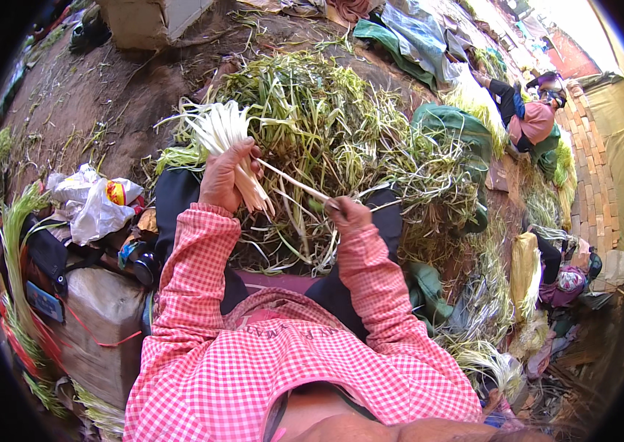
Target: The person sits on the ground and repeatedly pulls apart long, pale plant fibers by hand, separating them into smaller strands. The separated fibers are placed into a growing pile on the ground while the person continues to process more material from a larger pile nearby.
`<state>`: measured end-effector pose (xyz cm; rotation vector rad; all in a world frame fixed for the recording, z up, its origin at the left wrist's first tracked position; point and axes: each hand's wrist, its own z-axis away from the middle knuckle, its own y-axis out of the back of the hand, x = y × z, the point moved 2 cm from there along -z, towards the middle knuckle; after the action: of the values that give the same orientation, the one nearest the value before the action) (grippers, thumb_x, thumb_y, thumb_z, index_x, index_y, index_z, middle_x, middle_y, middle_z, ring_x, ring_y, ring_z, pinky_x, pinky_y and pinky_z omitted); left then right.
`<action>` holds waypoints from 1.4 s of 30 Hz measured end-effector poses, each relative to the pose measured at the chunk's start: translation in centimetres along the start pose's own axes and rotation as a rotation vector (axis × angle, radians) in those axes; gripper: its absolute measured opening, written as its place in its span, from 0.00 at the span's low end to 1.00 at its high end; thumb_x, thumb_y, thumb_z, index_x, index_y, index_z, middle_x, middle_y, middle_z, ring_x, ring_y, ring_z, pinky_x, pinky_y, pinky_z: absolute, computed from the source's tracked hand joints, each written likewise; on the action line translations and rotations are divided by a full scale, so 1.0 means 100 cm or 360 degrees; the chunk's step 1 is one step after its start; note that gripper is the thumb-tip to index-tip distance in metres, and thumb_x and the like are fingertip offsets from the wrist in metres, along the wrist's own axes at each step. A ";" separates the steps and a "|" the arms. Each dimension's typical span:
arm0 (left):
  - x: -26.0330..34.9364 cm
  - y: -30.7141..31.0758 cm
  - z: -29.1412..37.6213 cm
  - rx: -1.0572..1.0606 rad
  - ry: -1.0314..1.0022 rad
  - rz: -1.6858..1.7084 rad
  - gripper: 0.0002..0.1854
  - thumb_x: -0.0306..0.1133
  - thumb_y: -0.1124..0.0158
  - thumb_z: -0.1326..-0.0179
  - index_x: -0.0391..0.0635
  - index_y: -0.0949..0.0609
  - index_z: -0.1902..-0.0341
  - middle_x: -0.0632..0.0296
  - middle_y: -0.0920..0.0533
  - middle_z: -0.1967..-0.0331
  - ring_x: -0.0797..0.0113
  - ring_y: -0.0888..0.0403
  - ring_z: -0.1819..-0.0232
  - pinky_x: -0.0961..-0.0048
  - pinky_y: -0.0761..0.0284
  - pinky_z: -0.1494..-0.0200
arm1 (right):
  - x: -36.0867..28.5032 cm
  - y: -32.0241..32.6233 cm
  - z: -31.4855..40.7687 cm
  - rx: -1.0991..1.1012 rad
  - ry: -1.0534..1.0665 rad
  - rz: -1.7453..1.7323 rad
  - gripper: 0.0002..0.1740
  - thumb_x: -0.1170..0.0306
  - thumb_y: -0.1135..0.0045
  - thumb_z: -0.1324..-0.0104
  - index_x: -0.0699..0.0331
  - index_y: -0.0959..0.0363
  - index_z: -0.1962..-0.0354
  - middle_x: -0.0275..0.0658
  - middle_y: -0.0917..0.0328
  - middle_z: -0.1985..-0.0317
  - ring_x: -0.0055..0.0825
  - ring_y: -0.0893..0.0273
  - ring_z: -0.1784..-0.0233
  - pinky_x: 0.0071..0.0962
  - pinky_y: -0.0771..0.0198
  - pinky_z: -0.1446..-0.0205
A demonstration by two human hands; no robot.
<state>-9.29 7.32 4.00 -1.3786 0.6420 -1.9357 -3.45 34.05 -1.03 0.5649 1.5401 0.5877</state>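
Note:
My left hand (229, 174) is closed around a bunch of pale stalks (218, 124), their white tops spread above the fist and their ends hanging below it. My right hand (349, 214) grips the end of a single thin pale stalk (295, 181), which slants up to the fingers of my left hand. Beneath and beyond both hands lies a large heap of green and yellowish leafy stalks (312, 110). It reaches up to my dark-trousered knees.
On the left are white plastic bags (99, 201), a wrapped block (103, 320), a blue phone-like object (45, 301) and upright stalks (16, 248). A green sack (455, 124) borders the heap. Two people (533, 124), (566, 279) sit on the right among more stalks, near a brick strip (588, 166).

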 end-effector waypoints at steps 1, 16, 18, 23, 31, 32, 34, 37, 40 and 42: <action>0.001 0.001 0.001 0.0013 -0.0014 0.0043 0.12 0.29 0.32 0.44 0.42 0.23 0.58 0.60 0.20 0.72 0.69 0.24 0.76 0.70 0.24 0.74 | -0.004 0.018 0.001 0.0069 -0.0003 -0.0037 0.08 0.67 0.37 0.38 0.63 0.24 0.67 0.37 0.24 0.80 0.23 0.28 0.78 0.27 0.31 0.73; -0.011 0.001 -0.001 -0.0191 0.0170 -0.0062 0.15 0.32 0.31 0.43 0.45 0.25 0.55 0.61 0.22 0.71 0.72 0.27 0.76 0.69 0.26 0.74 | 0.016 0.063 -0.020 0.0126 0.0197 0.0584 0.37 0.59 0.31 0.45 0.67 0.33 0.41 0.51 0.27 0.43 0.42 0.30 0.39 0.36 0.38 0.32; -0.014 0.002 -0.001 -0.0167 0.0166 0.0010 0.15 0.31 0.31 0.44 0.44 0.25 0.55 0.61 0.22 0.71 0.72 0.27 0.76 0.70 0.26 0.74 | -0.044 0.017 -0.021 -0.0130 0.0442 0.0280 0.35 0.61 0.32 0.44 0.67 0.32 0.43 0.51 0.27 0.45 0.44 0.30 0.39 0.37 0.37 0.33; -0.002 0.009 -0.008 -0.0090 0.0075 0.0087 0.14 0.34 0.32 0.42 0.45 0.25 0.55 0.64 0.23 0.67 0.74 0.28 0.76 0.71 0.27 0.73 | -0.017 -0.076 0.029 -0.0569 0.0192 -0.0245 0.08 0.73 0.42 0.36 0.65 0.24 0.59 0.44 0.19 0.65 0.30 0.20 0.61 0.29 0.23 0.56; -0.006 0.001 0.003 -0.0131 0.0228 -0.0006 0.16 0.30 0.31 0.44 0.44 0.26 0.55 0.61 0.22 0.71 0.72 0.27 0.78 0.71 0.27 0.76 | -0.069 -0.030 -0.010 0.0417 0.0595 0.0099 0.33 0.67 0.31 0.49 0.68 0.32 0.46 0.52 0.28 0.49 0.48 0.29 0.45 0.40 0.35 0.39; -0.010 0.000 0.002 -0.0128 0.0246 -0.0015 0.16 0.30 0.31 0.44 0.44 0.26 0.55 0.62 0.22 0.72 0.72 0.27 0.79 0.70 0.27 0.76 | -0.070 -0.040 -0.017 0.0423 0.0687 0.0093 0.36 0.67 0.29 0.52 0.67 0.33 0.45 0.49 0.27 0.49 0.47 0.29 0.45 0.42 0.39 0.36; -0.013 0.000 0.001 -0.0135 0.0249 -0.0020 0.15 0.30 0.31 0.44 0.44 0.25 0.55 0.61 0.21 0.72 0.72 0.26 0.79 0.71 0.26 0.76 | -0.067 -0.058 -0.022 0.0016 0.0633 -0.0037 0.20 0.71 0.36 0.43 0.63 0.28 0.53 0.44 0.22 0.63 0.36 0.24 0.60 0.36 0.28 0.55; -0.004 0.002 -0.001 -0.0065 0.0148 -0.0067 0.17 0.32 0.29 0.46 0.43 0.22 0.55 0.61 0.18 0.70 0.73 0.25 0.78 0.74 0.25 0.75 | -0.032 -0.104 0.016 -0.0236 0.0238 -0.0654 0.05 0.71 0.44 0.34 0.61 0.25 0.61 0.36 0.25 0.77 0.21 0.28 0.75 0.24 0.29 0.73; 0.004 0.010 -0.002 0.0008 -0.0030 -0.0270 0.23 0.36 0.26 0.47 0.41 0.24 0.51 0.56 0.17 0.64 0.75 0.24 0.78 0.75 0.24 0.76 | -0.019 -0.099 0.041 -0.0356 -0.0145 -0.0779 0.13 0.59 0.50 0.29 0.60 0.26 0.63 0.28 0.31 0.82 0.18 0.33 0.79 0.17 0.35 0.76; 0.004 0.005 -0.002 -0.0013 -0.0015 -0.0321 0.25 0.36 0.26 0.47 0.40 0.25 0.48 0.55 0.16 0.61 0.75 0.24 0.79 0.77 0.24 0.77 | -0.028 -0.072 0.029 0.0013 -0.0433 -0.1151 0.16 0.57 0.50 0.29 0.61 0.26 0.64 0.27 0.32 0.83 0.17 0.35 0.81 0.16 0.38 0.77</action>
<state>-9.46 6.67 3.80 -1.5060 0.5237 -2.0838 -0.44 26.89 -3.84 0.0605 1.3625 -0.0513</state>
